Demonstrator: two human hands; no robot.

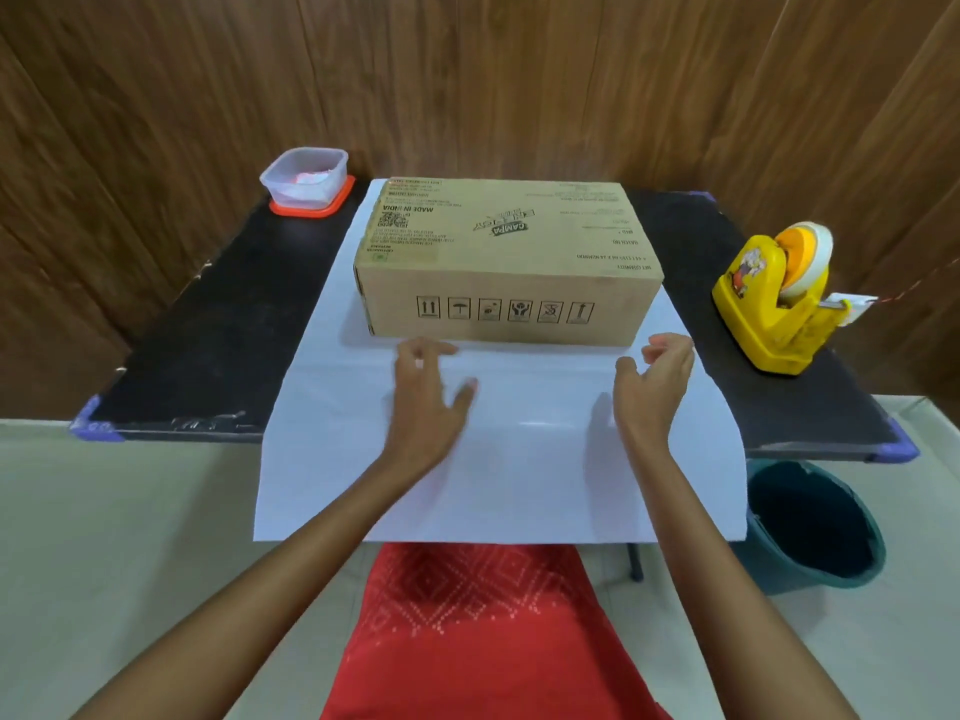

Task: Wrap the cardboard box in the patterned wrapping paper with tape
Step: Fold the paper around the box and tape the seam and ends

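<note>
Sitting on the white-faced wrapping paper point(498, 475) mid-table, the cardboard box point(498, 252) has both hands just in front of it. Left hand point(426, 397) reaches forward palm down, fingers spread and relaxed over the sheet, gripping nothing; right hand point(655, 381) hovers, fingers loosely curled, also empty. Yellow tape dispenser point(774, 304) stands off right on the black table point(208, 330).
</note>
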